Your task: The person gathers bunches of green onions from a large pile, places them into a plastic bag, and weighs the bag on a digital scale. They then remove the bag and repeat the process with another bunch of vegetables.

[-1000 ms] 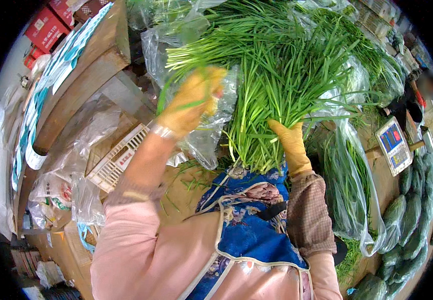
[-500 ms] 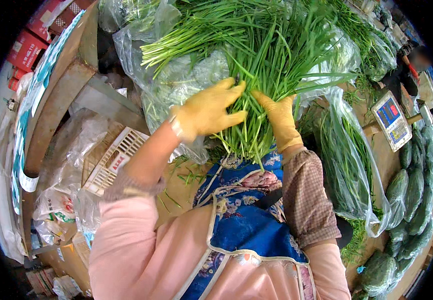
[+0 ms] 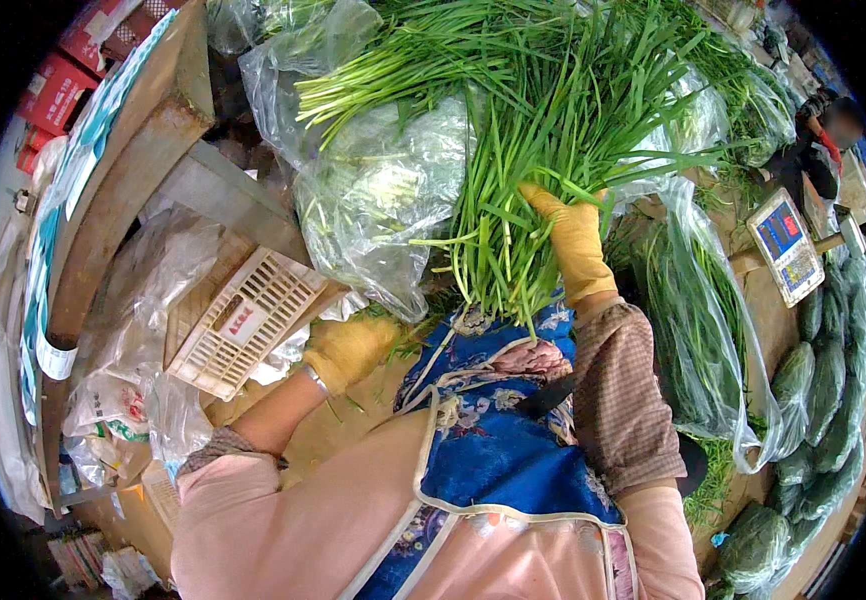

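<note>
A loose bunch of garlic chives (image 3: pixel 513 235), long flat green leaves with pale stem ends toward me, rests over my lap. My right hand (image 3: pixel 578 240), in a yellow glove, is closed round the bunch's right side, thumb across the stems. My left hand (image 3: pixel 351 352), also gloved in yellow, is low on the left, away from the bunch, over green leaf scraps (image 3: pixel 408 335). Its fingers are mostly hidden and slightly blurred. Beyond lies a bigger pile of chives (image 3: pixel 393 75), partly on a clear plastic bag (image 3: pixel 383 190) of greens.
A white slotted crate (image 3: pixel 243 325) stands at left beside a metal-edged bench (image 3: pixel 118 190). To the right are a clear bag of long greens (image 3: pixel 698 320), a scale display (image 3: pixel 785 245) and several wrapped green bundles (image 3: pixel 833 390). Another person (image 3: pixel 818 145) is at far right.
My left hand has left the chives and moved down and left to the scraps near the crate. My right hand stays on the bunch.
</note>
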{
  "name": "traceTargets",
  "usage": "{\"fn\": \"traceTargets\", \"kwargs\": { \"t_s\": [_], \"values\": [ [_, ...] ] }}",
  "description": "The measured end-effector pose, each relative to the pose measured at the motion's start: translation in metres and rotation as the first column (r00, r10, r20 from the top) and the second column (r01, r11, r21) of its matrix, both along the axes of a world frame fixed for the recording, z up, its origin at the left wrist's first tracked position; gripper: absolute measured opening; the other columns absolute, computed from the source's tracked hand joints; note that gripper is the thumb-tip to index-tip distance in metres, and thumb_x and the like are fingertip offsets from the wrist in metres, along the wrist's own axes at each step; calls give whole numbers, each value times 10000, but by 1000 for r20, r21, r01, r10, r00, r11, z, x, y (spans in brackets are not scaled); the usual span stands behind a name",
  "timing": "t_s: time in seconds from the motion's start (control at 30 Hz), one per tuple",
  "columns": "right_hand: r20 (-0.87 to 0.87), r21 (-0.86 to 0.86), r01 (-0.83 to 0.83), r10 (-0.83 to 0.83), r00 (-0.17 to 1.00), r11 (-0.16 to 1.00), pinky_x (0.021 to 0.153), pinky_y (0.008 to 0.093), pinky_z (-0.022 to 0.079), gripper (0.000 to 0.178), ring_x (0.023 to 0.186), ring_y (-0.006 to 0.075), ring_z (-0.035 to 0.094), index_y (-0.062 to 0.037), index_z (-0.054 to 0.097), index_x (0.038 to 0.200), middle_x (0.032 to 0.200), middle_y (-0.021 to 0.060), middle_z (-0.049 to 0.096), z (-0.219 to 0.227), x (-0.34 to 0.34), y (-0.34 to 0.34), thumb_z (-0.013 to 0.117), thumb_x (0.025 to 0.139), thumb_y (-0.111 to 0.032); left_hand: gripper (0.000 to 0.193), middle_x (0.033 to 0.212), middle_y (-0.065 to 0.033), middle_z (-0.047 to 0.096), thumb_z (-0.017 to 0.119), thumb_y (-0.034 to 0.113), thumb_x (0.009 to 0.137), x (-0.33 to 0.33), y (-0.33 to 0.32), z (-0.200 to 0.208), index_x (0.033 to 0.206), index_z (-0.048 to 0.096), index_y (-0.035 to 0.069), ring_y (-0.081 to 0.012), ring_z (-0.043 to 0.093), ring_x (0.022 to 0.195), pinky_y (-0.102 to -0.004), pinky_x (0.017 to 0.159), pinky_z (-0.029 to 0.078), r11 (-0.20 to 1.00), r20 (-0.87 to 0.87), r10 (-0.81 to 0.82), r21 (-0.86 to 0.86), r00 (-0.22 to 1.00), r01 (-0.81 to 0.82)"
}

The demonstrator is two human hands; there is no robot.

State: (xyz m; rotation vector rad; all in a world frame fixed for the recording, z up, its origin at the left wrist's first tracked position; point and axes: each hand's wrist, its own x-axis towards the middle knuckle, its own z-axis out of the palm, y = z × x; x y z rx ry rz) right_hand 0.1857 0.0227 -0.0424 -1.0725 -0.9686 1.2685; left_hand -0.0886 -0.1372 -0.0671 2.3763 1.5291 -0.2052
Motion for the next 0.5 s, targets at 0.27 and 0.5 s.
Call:
{"fn": "traceTargets", "kwargs": {
  "t_s": [0.27,0.5],
  "values": [
    [37,47,8,-10,999,999,692,298,491,394,768,166,591,4,568,1080,957,60,634,-20,7,9,737,738,-96,381,855,-182,633,592,376,835,79,30,45,1063,556,74,-370,614,745,-444,635,478,973,514,228,-155,827,-172],
    [30,37,35,-36,999,999,759,293,478,441,829,184,594,-5,532,1116,1002,58,628,-2,1,1,738,736,-94,419,714,-185,617,606,460,811,102,83,6,776,552,46,-407,589,689,-477,593,452,890,510,360,62,781,-451]
  ]
}}
